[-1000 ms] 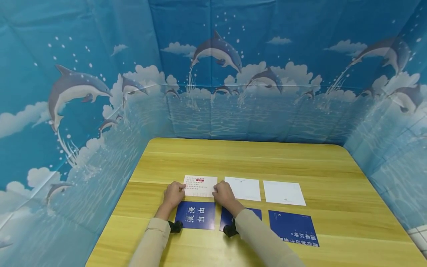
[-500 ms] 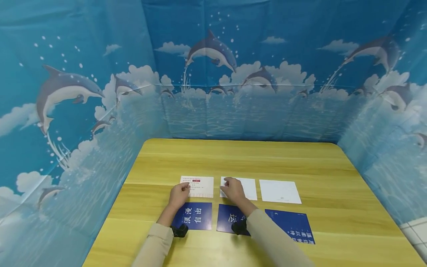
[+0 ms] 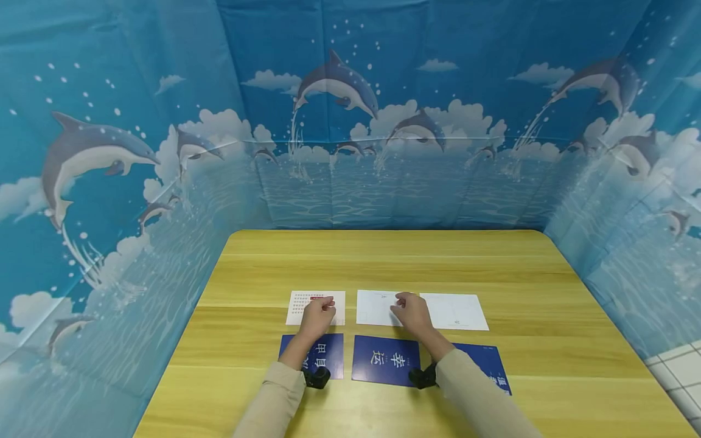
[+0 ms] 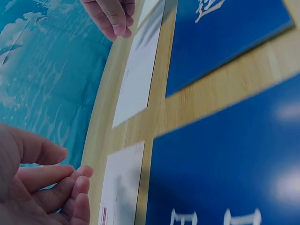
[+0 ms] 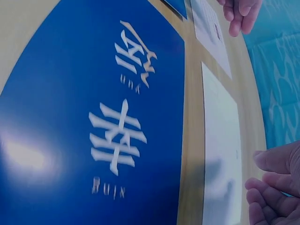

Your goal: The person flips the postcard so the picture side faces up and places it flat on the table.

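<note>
Loosely bent and holding nothing, my left hand [image 3: 316,320] hovers above the white card with red and dark print [image 3: 297,309] in the head view. My right hand [image 3: 414,314], also with nothing in it, is over the right part of the middle white card [image 3: 374,311]. A gap shows between thumb and fingers of the left hand [image 4: 47,183] and of the right hand [image 5: 276,183] in the wrist views. Nearer me lie a left blue card [image 3: 335,365], partly behind my left wrist, and a middle blue card with white characters [image 3: 383,360].
To the right lie another white card [image 3: 460,313] and another blue card [image 3: 482,361], the latter partly hidden by my right sleeve. The cards form two rows on the yellow wooden table [image 3: 383,255]. A blue dolphin-print curtain [image 3: 378,201] hangs behind it.
Both hands have come off the left white card's sides and moved right, the right one over the middle white card. The head view has turned, so the cards appear farther left.
</note>
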`<state>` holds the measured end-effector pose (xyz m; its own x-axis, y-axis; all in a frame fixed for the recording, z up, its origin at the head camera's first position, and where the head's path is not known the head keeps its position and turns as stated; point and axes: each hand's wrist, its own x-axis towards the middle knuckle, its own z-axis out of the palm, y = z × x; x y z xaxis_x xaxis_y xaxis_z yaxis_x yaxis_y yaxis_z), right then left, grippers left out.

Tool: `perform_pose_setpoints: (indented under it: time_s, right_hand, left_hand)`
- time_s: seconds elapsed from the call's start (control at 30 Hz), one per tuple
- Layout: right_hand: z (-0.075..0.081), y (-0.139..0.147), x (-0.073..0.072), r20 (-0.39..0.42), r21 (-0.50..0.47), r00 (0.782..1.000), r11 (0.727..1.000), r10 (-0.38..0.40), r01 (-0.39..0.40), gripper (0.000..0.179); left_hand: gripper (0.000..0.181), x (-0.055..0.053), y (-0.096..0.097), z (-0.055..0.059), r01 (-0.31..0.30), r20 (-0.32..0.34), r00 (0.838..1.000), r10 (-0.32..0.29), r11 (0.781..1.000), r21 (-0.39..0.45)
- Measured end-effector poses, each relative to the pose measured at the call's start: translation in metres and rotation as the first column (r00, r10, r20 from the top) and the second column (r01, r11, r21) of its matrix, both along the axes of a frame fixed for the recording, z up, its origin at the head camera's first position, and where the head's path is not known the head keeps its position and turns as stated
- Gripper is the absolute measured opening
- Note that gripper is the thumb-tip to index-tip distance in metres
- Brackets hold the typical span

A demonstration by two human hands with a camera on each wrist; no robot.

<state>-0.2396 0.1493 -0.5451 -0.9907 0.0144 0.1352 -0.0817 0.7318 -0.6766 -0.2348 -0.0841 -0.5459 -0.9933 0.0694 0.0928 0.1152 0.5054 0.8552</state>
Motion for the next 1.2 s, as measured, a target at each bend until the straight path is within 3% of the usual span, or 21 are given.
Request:
perform_pose_setpoints:
  time_s: [0.37, 0.43, 0.53, 0.57, 0.77, 0.9, 1.07, 1.2]
  right_hand:
    - [-0.001, 0.031, 0.008, 0.052, -0.002, 0.998, 0.999, -0.035, 0.035, 0.032]
    - [-0.003, 0.034, 0.008, 0.069, 0.000, 0.997, 0.999, -0.036, 0.036, 0.021]
    - [-0.005, 0.036, 0.009, 0.066, 0.005, 0.997, 0.999, -0.042, 0.042, 0.006]
    - [-0.006, 0.036, 0.009, 0.061, 0.009, 0.997, 0.999, -0.040, 0.040, 0.013]
    - [-0.007, 0.036, 0.010, 0.030, 0.006, 0.999, 0.999, -0.043, 0.043, 0.043]
    - [-0.007, 0.037, 0.009, 0.046, 0.002, 0.997, 0.998, -0.062, 0.061, 0.034]
    - [-0.011, 0.036, 0.009, 0.047, 0.009, 0.996, 0.997, -0.072, 0.072, 0.006]
    - [-0.014, 0.033, 0.010, 0.029, 0.013, 0.997, 0.998, -0.066, 0.066, 0.007]
  left_hand:
    - [0.039, -0.007, 0.024, 0.000, 0.071, 0.035, 0.997, -0.069, 0.997, -0.039]
    - [0.038, -0.008, 0.027, -0.001, 0.080, 0.034, 0.996, -0.078, 0.996, -0.043]
    - [0.019, -0.011, 0.030, -0.005, 0.095, 0.019, 0.995, -0.094, 0.993, -0.071]
    - [0.015, -0.011, 0.031, -0.006, 0.100, 0.009, 0.995, -0.100, 0.992, -0.075]
    - [0.036, -0.013, 0.035, -0.011, 0.104, -0.059, 0.992, -0.112, 0.987, -0.120]
    - [0.035, -0.012, 0.038, -0.010, 0.096, -0.066, 0.992, -0.106, 0.984, -0.148]
    - [0.036, -0.009, 0.044, -0.008, 0.081, -0.059, 0.994, -0.092, 0.983, -0.163]
    - [0.037, -0.008, 0.048, -0.009, 0.073, -0.047, 0.996, -0.082, 0.984, -0.165]
